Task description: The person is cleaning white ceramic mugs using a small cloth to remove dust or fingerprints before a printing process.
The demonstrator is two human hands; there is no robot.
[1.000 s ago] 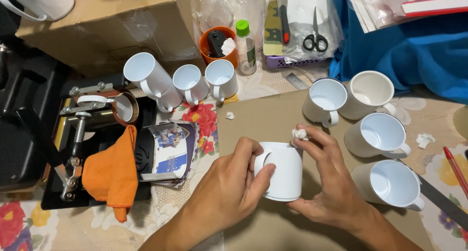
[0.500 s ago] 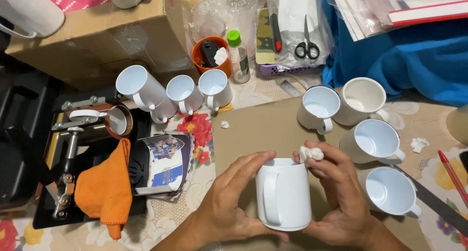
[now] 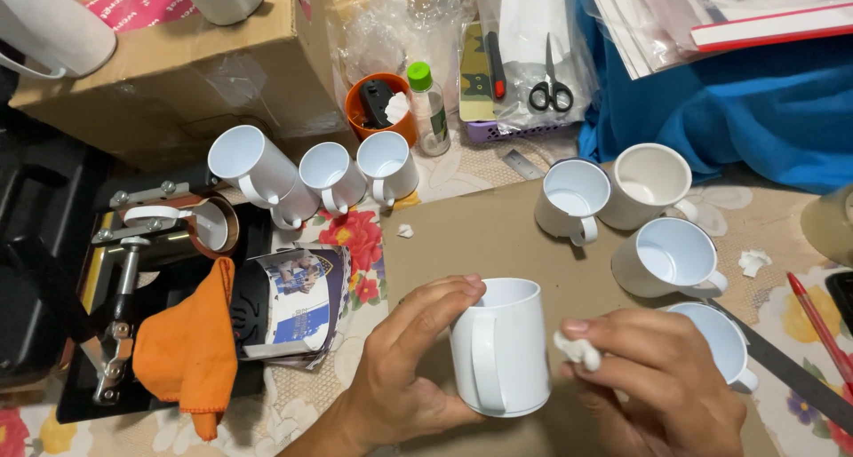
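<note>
You're working over the brown cardboard sheet (image 3: 484,235), white mugs ranged round it: three on their sides at the left (image 3: 330,174), four more at the right (image 3: 665,254). Your left hand (image 3: 410,359) is gripping the white mug (image 3: 502,355) upright at the near edge of the sheet, handle facing you. Your right hand (image 3: 662,377) is pinching a small white wad (image 3: 577,350) against the mug's side. It looks like a wiping step; next, I'd judge, you'd be turning the mug to reach fresh surface. Your right palm and the mug's far side are hidden, and whether the wad is tissue or cotton is hard to tell.
</note>
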